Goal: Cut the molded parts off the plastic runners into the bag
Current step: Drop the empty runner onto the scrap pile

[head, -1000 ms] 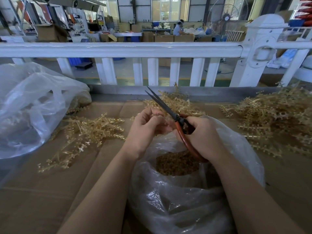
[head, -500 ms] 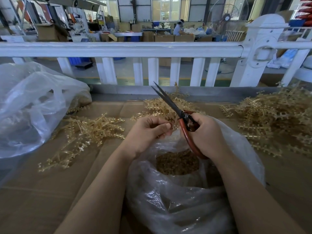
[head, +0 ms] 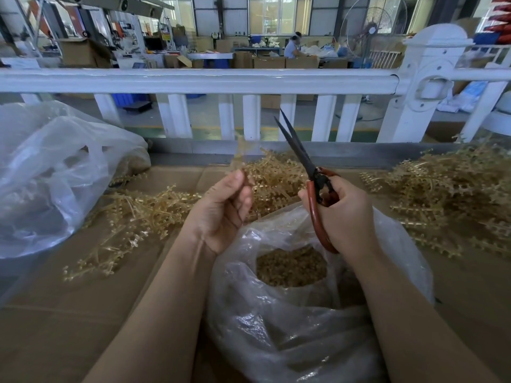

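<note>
Two hands: left (head: 221,214) holds one runner (head: 240,156), right (head: 343,217) one scissors (head: 307,167).

White railing (head: 193,80) — fan (head: 372,29), perhaps, behind it.

red-handled scissors (head: 309,172), golden runners (head: 448,189), white railing (head: 193,80)
</note>
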`<action>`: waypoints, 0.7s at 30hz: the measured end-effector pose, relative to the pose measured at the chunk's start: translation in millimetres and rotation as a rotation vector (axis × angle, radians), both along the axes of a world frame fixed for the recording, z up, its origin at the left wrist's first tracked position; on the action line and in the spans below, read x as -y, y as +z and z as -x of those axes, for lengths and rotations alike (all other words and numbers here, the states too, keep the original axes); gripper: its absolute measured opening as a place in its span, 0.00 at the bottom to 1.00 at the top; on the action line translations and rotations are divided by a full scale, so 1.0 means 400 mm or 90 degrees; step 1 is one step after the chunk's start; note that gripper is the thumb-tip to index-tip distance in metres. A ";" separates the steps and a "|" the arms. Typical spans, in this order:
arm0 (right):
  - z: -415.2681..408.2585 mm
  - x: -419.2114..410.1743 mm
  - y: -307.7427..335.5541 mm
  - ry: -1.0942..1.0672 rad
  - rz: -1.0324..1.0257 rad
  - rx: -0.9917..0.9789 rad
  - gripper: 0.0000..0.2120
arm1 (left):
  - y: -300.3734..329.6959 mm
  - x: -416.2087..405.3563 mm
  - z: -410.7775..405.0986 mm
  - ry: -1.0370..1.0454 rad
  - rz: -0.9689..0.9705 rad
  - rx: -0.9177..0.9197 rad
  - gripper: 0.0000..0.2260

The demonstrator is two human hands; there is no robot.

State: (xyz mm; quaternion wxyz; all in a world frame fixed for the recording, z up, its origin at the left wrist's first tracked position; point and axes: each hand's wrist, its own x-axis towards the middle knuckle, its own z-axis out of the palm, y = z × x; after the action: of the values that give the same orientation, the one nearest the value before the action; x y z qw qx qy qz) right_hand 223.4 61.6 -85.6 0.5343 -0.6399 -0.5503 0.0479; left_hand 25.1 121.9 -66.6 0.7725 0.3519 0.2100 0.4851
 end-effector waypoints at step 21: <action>0.001 -0.002 -0.010 0.010 0.129 0.154 0.28 | 0.007 0.014 -0.029 0.114 0.015 -0.036 0.10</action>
State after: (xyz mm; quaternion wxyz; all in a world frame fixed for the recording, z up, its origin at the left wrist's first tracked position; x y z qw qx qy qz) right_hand 223.1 62.3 -89.4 0.3964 -0.6872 -0.6081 0.0297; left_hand 36.8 116.3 -63.7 0.7239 0.3361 0.2677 0.5398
